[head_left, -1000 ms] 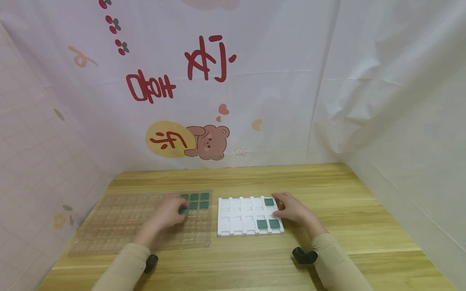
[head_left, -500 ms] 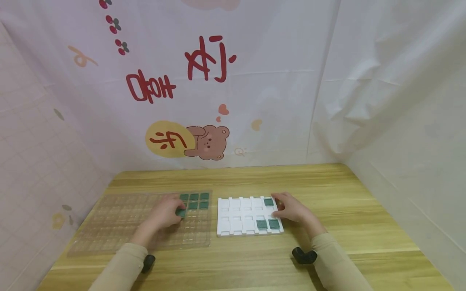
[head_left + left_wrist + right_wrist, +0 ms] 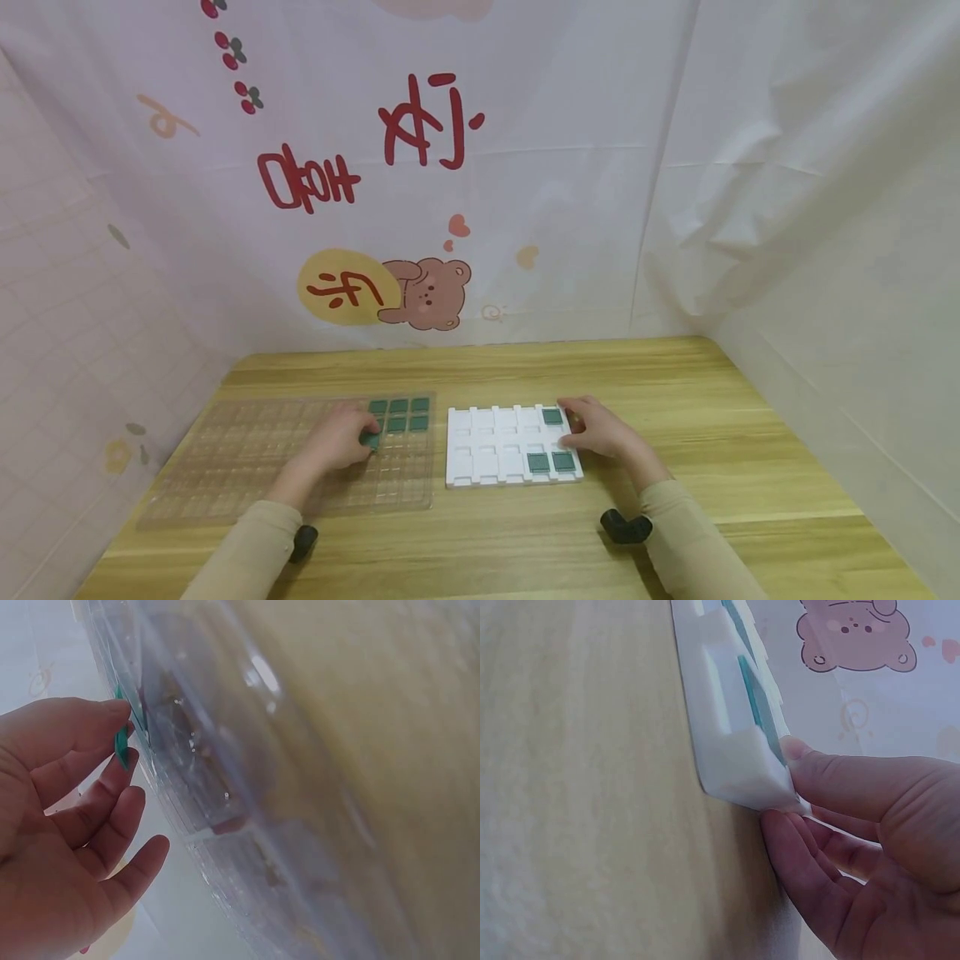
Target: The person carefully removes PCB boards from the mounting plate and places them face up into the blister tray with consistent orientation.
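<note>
My left hand [image 3: 339, 440] is over the clear plastic tray [image 3: 247, 467], pinching a small square green chip [image 3: 371, 441] between thumb and fingers. In the left wrist view the chip [image 3: 122, 742] is seen edge-on near the tray's surface, with the remaining fingers spread loosely below it. My right hand [image 3: 600, 429] grips the right end of a white tray [image 3: 480, 440]. Its thumb lies on the tray's upper edge in the right wrist view, while the fingers press the side. Three green chips sit in this tray's right-hand pockets, one of them [image 3: 552, 416] at the far right.
Several more green chips [image 3: 399, 406] fill pockets in the clear tray's far right corner. Both trays lie side by side on a wooden table [image 3: 510, 542], a narrow gap between them. A printed white curtain [image 3: 570, 208] stands behind and at both sides.
My left hand has drawn slightly left and nearer with the green chip, uncovering more of the far chips. My right hand keeps its place at the white tray.
</note>
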`<action>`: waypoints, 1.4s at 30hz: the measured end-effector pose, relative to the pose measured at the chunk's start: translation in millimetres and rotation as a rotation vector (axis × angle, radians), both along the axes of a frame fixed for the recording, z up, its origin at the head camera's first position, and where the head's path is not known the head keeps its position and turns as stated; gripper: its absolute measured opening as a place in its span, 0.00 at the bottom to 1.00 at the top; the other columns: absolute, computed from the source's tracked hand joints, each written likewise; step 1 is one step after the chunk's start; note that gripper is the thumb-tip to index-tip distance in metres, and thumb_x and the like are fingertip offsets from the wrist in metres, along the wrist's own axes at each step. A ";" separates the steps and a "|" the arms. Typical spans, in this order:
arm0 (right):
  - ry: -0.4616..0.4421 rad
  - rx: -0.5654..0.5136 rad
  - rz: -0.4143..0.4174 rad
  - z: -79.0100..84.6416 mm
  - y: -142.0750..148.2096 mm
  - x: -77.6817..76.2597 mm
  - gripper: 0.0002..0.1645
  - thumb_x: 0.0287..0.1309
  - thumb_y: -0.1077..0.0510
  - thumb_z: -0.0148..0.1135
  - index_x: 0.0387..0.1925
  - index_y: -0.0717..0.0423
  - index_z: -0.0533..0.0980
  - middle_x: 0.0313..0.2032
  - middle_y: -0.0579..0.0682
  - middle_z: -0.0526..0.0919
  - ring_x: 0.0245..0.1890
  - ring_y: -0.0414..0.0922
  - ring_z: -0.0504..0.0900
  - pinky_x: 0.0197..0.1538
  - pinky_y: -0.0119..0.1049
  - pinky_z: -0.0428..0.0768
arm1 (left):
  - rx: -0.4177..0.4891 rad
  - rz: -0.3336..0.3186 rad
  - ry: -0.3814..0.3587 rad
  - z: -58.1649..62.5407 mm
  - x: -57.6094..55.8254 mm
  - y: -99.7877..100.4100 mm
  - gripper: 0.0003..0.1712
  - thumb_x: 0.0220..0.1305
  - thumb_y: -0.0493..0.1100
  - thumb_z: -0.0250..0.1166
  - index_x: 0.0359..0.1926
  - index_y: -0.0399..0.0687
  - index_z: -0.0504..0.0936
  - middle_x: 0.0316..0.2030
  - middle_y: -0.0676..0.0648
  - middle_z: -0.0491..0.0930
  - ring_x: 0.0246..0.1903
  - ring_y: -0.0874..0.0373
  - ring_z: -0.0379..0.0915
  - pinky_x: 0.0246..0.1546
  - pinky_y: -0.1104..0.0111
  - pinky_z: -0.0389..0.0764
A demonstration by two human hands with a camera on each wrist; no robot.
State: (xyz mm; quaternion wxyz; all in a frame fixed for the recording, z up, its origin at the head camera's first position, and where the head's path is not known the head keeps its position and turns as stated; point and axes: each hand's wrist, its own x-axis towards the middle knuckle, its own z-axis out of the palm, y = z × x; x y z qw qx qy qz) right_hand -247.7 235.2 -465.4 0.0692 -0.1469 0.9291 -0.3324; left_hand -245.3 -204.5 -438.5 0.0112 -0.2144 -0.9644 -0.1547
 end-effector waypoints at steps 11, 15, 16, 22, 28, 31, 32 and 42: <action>0.008 -0.008 0.024 -1.8 -0.7 -0.1 0.42 0.55 0.60 0.72 0.68 0.69 0.65 0.58 0.66 0.69 0.41 0.47 0.76 0.48 0.45 0.76 | 0.012 -0.004 -0.023 1.5 2.1 1.0 0.12 0.47 0.32 0.74 0.36 0.41 0.86 0.34 0.48 0.78 0.42 0.46 0.72 0.48 0.49 0.73; 0.009 -0.013 0.030 -1.9 0.5 -0.2 0.42 0.55 0.61 0.72 0.68 0.69 0.64 0.58 0.66 0.69 0.40 0.47 0.76 0.48 0.44 0.76 | 0.009 -0.012 -0.016 2.0 2.8 0.5 0.12 0.48 0.32 0.75 0.36 0.41 0.86 0.34 0.48 0.78 0.41 0.47 0.72 0.46 0.50 0.74; 0.004 -0.015 0.026 -2.1 0.5 -0.3 0.42 0.55 0.61 0.72 0.68 0.69 0.64 0.58 0.66 0.69 0.41 0.47 0.76 0.48 0.45 0.76 | 0.012 -0.014 -0.014 2.2 3.3 0.4 0.12 0.48 0.32 0.75 0.36 0.41 0.86 0.34 0.48 0.78 0.41 0.47 0.72 0.46 0.50 0.74; 0.006 -0.014 0.026 -2.7 1.0 -0.8 0.42 0.55 0.61 0.72 0.68 0.69 0.64 0.59 0.67 0.69 0.41 0.47 0.76 0.48 0.45 0.76 | 0.030 -0.023 0.014 2.1 5.1 -1.6 0.11 0.49 0.33 0.75 0.36 0.41 0.86 0.34 0.48 0.80 0.40 0.48 0.73 0.46 0.50 0.74; 0.005 -0.009 0.022 -2.2 0.8 -0.7 0.42 0.55 0.61 0.72 0.68 0.68 0.64 0.58 0.66 0.69 0.40 0.47 0.76 0.48 0.45 0.76 | 0.055 -0.021 0.020 3.4 7.8 -1.6 0.12 0.52 0.32 0.73 0.39 0.41 0.86 0.37 0.46 0.82 0.41 0.47 0.75 0.46 0.51 0.76; 0.001 -0.008 0.017 -1.4 0.4 -0.5 0.42 0.55 0.61 0.72 0.68 0.68 0.65 0.58 0.65 0.69 0.40 0.47 0.76 0.48 0.45 0.76 | 0.068 -0.024 0.031 4.4 9.1 -1.0 0.13 0.52 0.32 0.73 0.41 0.40 0.86 0.39 0.46 0.83 0.42 0.46 0.78 0.46 0.51 0.77; 0.000 -0.009 0.016 -1.5 0.4 -0.5 0.42 0.54 0.61 0.72 0.68 0.68 0.65 0.58 0.65 0.69 0.40 0.47 0.76 0.48 0.45 0.76 | 0.071 -0.023 0.036 4.7 9.5 -0.6 0.14 0.52 0.32 0.73 0.42 0.40 0.86 0.40 0.46 0.84 0.43 0.46 0.78 0.47 0.51 0.78; 0.000 -0.007 0.006 -1.6 -0.1 -0.5 0.43 0.54 0.62 0.73 0.68 0.68 0.65 0.58 0.66 0.69 0.40 0.47 0.76 0.48 0.45 0.76 | 0.100 -0.071 0.124 6.6 15.5 8.1 0.17 0.52 0.32 0.73 0.45 0.36 0.84 0.42 0.42 0.84 0.46 0.42 0.79 0.50 0.49 0.77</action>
